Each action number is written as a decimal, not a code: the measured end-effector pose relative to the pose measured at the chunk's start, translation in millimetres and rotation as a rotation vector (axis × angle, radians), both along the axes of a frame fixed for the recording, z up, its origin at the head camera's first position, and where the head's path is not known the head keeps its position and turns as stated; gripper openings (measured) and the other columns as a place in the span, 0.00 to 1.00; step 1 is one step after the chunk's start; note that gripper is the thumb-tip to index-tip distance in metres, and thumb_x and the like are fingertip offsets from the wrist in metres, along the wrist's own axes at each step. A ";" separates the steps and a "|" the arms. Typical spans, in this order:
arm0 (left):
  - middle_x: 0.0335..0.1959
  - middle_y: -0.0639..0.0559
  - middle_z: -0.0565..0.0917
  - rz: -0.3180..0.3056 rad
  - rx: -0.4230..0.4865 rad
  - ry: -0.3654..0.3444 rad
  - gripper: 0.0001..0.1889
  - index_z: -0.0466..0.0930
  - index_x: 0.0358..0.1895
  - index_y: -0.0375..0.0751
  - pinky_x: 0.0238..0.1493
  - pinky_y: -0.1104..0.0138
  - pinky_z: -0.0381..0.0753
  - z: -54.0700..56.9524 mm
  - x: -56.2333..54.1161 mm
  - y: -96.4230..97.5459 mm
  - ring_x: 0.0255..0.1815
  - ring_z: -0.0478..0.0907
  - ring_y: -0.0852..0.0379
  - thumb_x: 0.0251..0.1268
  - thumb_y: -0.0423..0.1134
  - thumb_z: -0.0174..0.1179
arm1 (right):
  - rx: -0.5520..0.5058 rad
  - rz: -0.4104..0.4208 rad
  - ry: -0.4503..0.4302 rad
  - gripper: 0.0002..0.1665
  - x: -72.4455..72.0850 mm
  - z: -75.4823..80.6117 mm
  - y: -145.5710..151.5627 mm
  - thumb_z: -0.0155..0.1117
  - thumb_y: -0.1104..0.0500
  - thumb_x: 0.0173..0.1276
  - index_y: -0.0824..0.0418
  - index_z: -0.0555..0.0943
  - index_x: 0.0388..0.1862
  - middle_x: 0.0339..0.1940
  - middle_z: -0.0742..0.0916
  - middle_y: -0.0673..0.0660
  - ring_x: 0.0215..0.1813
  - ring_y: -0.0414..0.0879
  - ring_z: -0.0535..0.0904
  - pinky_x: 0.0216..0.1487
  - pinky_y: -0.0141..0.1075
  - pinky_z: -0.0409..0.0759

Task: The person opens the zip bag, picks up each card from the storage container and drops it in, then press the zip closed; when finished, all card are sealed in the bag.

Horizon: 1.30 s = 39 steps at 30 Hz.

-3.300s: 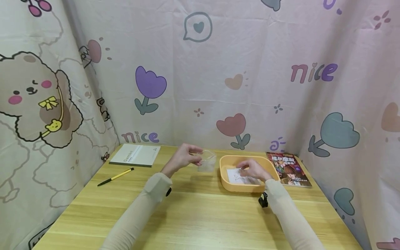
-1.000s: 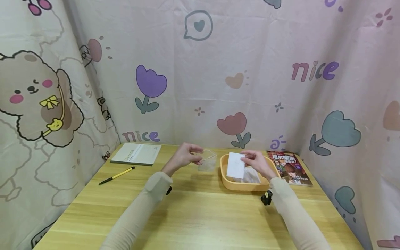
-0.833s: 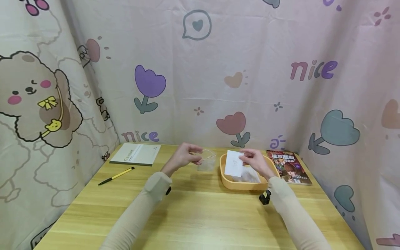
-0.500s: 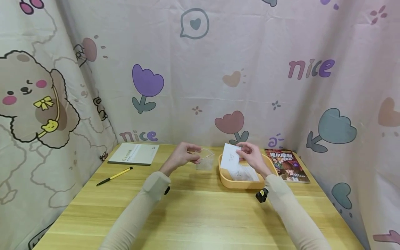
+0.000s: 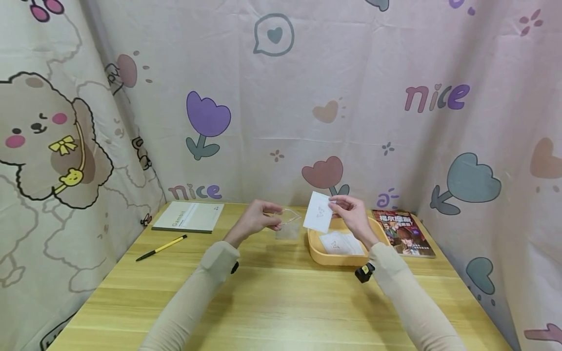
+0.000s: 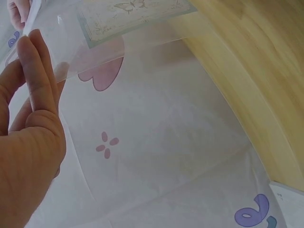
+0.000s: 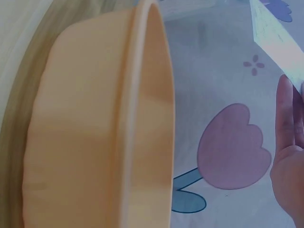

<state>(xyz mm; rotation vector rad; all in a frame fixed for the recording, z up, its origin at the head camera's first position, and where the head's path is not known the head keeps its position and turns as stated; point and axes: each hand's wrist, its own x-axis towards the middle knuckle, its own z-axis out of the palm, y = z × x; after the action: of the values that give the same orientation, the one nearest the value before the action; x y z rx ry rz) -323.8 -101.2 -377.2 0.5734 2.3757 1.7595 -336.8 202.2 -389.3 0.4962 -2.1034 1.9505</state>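
My left hand [image 5: 256,222] pinches the upper edge of a small clear plastic bag [image 5: 287,231] above the table; its mouth gapes. In the left wrist view, a butterfly-printed slip [image 6: 128,19] with a bluish border shows through the clear plastic, above my left fingers. My right hand [image 5: 353,214] pinches a white card [image 5: 318,212] with a small drawing by its right edge. The card is tilted, above the left side of the yellow tray [image 5: 338,260] and right of the bag. Thin whitish printed slips [image 5: 342,243] lie in the tray.
A pale notebook [image 5: 189,217] lies at the back left, with a yellow and black pen [image 5: 161,247] in front of it. A colourful magazine [image 5: 406,234] lies right of the tray. A printed curtain [image 5: 263,122] hangs behind the wooden table [image 5: 281,302].
My right hand has taken the white card from the tray, lifted it, and brought it up and left towards the bag. My left hand keeps the bag nearly still.
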 end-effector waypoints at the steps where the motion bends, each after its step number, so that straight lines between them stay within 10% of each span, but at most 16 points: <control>1: 0.57 0.32 0.81 0.001 0.002 -0.002 0.20 0.79 0.57 0.27 0.40 0.57 0.91 0.0 -0.1 0.1 0.30 0.88 0.51 0.59 0.24 0.65 | -0.006 -0.001 -0.003 0.18 1.1 2.4 -0.9 0.65 0.68 0.66 0.79 0.78 0.51 0.29 0.88 0.49 0.28 0.39 0.83 0.41 0.53 0.88; 13: 0.57 0.31 0.80 0.000 -0.001 0.001 0.20 0.79 0.56 0.27 0.41 0.55 0.90 -0.6 -0.7 1.4 0.30 0.88 0.52 0.59 0.25 0.65 | -0.088 0.038 0.089 0.21 -0.2 6.9 -7.9 0.65 0.71 0.65 0.76 0.76 0.57 0.27 0.85 0.49 0.30 0.38 0.82 0.33 0.36 0.90; 39: 0.56 0.32 0.81 0.011 -0.004 0.000 0.19 0.81 0.54 0.28 0.40 0.56 0.91 2.4 0.4 4.4 0.28 0.87 0.54 0.58 0.24 0.65 | -0.235 0.195 0.205 0.13 -0.5 18.5 -49.6 0.58 0.73 0.69 0.68 0.68 0.48 0.37 0.84 0.52 0.37 0.44 0.88 0.40 0.42 0.91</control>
<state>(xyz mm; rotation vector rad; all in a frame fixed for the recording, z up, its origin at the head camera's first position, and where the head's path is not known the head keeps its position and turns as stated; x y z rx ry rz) -323.4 -96.8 -374.8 0.5615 2.3863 1.7589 -337.3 152.6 -370.8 0.8385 -1.7316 2.1140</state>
